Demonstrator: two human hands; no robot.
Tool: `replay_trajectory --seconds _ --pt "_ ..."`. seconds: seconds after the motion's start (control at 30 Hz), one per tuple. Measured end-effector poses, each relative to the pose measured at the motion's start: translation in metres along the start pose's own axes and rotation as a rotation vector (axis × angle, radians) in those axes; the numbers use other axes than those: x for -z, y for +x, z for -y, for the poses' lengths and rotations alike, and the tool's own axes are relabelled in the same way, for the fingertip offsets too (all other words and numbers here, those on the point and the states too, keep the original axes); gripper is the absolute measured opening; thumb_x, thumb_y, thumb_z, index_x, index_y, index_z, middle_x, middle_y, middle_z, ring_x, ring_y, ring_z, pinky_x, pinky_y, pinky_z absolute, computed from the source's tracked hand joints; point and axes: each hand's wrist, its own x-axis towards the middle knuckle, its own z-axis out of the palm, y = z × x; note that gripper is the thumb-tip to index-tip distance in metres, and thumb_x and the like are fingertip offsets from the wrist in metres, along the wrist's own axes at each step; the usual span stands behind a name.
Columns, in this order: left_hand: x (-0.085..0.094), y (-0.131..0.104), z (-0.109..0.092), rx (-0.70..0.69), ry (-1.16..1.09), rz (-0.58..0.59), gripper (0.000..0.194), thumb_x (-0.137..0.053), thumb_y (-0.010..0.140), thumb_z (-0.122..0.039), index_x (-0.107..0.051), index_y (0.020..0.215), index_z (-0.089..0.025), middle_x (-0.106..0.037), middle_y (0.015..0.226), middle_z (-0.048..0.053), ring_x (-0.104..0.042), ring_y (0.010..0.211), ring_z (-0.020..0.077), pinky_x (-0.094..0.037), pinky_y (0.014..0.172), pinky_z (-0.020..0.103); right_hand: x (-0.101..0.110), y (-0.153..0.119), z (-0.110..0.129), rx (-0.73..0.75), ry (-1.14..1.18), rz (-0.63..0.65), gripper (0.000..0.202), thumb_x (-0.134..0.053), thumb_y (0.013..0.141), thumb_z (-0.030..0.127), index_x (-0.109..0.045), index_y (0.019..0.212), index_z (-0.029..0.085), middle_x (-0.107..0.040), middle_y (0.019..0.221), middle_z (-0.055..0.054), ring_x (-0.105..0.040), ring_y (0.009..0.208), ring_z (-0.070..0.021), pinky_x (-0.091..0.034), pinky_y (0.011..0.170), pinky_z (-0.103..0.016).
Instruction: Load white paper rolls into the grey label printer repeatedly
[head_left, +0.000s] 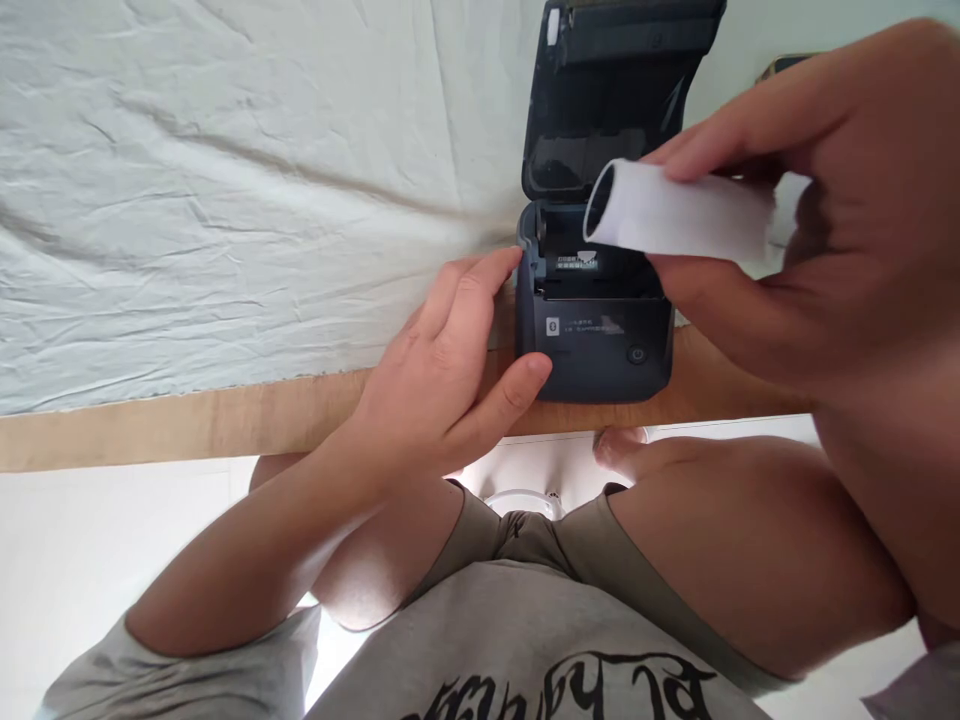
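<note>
A small dark label printer stands near the table's front edge, its lid tipped up and back so the inner bay shows. My left hand rests against the printer's left side, fingers along the side and thumb on the front corner. Pinched between thumb and fingers of my right hand is a white paper roll with a hollow core. The roll hangs tilted over the right part of the bay and hides some of it. A loose end of paper shows near my right palm.
A wrinkled pale cloth covers most of the table, leaving a wooden front edge bare. Behind my right hand, part of a dark object with a gold-coloured rim peeks out. My legs are below the edge.
</note>
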Motion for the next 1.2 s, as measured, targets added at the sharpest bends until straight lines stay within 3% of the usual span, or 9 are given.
replay_trajectory --seconds 0.07,0.17,0.3,0.5,0.67,0.87,1.1,1.2 --pt "0.003 -0.001 -0.001 0.022 -0.007 0.041 0.064 -0.050 0.120 -0.064 -0.045 0.171 -0.025 -0.062 0.168 0.019 -0.064 0.157 0.0352 -0.058 0.130 0.051 -0.005 0.005 0.004 0.130 -0.058 0.016 0.066 -0.025 0.113 0.071 -0.070 0.124 0.025 -0.071 0.108 -0.003 -0.067 0.101 -0.0074 -0.052 0.094 -0.035" --pt "0.005 -0.002 -0.002 0.037 -0.004 0.058 0.068 -0.048 0.120 -0.065 -0.044 0.173 -0.023 -0.061 0.171 0.019 -0.063 0.158 0.0367 -0.057 0.130 0.050 -0.009 0.008 0.005 0.190 -0.083 -0.033 0.040 -0.038 0.115 0.048 -0.068 0.111 0.021 -0.074 0.113 -0.001 -0.068 0.111 -0.0051 -0.055 0.097 -0.030" --pt "0.004 -0.002 -0.001 0.034 0.027 0.081 0.070 -0.047 0.120 -0.065 -0.041 0.175 -0.020 -0.061 0.170 0.020 -0.064 0.157 0.0368 -0.059 0.127 0.050 -0.010 0.008 0.006 0.180 -0.091 -0.107 0.035 -0.048 0.115 0.048 -0.066 0.104 0.020 -0.072 0.105 0.000 -0.067 0.109 -0.0052 -0.056 0.096 -0.029" --pt "0.003 -0.002 -0.001 0.041 0.044 0.068 0.071 -0.047 0.119 -0.068 -0.042 0.174 -0.023 -0.067 0.160 0.018 -0.070 0.146 0.0375 -0.062 0.120 0.051 -0.011 0.010 0.008 0.188 -0.063 -0.075 0.034 -0.051 0.114 0.047 -0.068 0.103 0.019 -0.073 0.108 0.000 -0.069 0.115 -0.0058 -0.058 0.101 -0.030" --pt "0.004 -0.001 -0.004 0.051 0.033 0.094 0.076 -0.044 0.119 -0.070 -0.040 0.175 -0.017 -0.065 0.163 0.022 -0.069 0.148 0.0396 -0.061 0.122 0.053 -0.010 0.009 0.005 0.126 0.016 -0.025 0.035 -0.060 0.112 0.049 -0.068 0.102 0.017 -0.072 0.109 0.001 -0.067 0.113 -0.0034 -0.058 0.104 -0.028" --pt "0.005 0.001 -0.007 0.116 0.039 0.134 0.082 -0.038 0.119 -0.074 -0.037 0.175 -0.015 -0.059 0.172 0.023 -0.061 0.159 0.0394 -0.056 0.130 0.054 -0.011 0.011 0.005 -0.011 0.092 0.069 0.018 -0.064 0.105 0.031 -0.068 0.100 0.014 -0.073 0.116 0.001 -0.066 0.112 -0.0033 -0.060 0.101 -0.028" --pt "0.007 0.001 -0.010 0.115 -0.003 0.123 0.073 -0.040 0.120 -0.068 -0.034 0.178 -0.024 -0.058 0.174 0.019 -0.060 0.160 0.0382 -0.055 0.132 0.058 -0.002 0.004 0.006 0.134 0.167 0.067 0.028 -0.064 0.106 0.040 -0.070 0.092 0.016 -0.072 0.112 -0.003 -0.069 0.110 -0.0057 -0.065 0.096 -0.032" --pt "0.006 0.000 -0.009 0.028 -0.011 0.080 0.062 -0.040 0.121 -0.061 -0.045 0.173 -0.026 -0.063 0.163 0.017 -0.066 0.150 0.0358 -0.060 0.125 0.055 0.001 0.000 0.006 0.171 0.261 0.152 0.034 -0.064 0.106 0.043 -0.070 0.086 0.016 -0.072 0.111 -0.005 -0.068 0.101 -0.0052 -0.064 0.084 -0.031"
